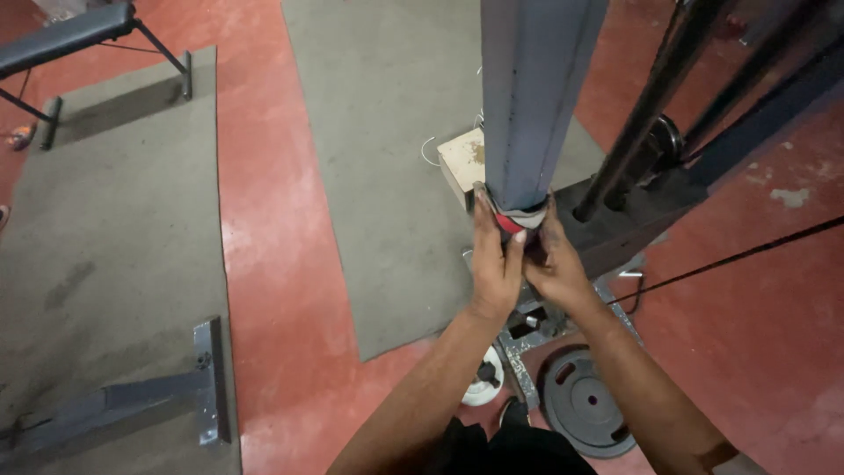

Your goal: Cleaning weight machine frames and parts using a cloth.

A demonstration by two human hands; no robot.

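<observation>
Where the grey steel post point(534, 97) ends, we press a red and white cloth point(512, 220) against its lower end, our left hand point(494, 264) and right hand point(552, 264) closed around it; it is possibly a rag. Nearby: pale block point(461, 161), black weight plate point(585, 403), white plate point(483, 378), grey mats point(378, 132), red floor point(272, 246), bench point(61, 40).

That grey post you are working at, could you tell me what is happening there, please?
A person stands over a gym machine's grey steel post with both hands raised to it. The left hand and right hand press together around a red and grey piece at the post's near end. A dark weight plate and a smaller white one lie on the red floor below, beside grey mats.
</observation>
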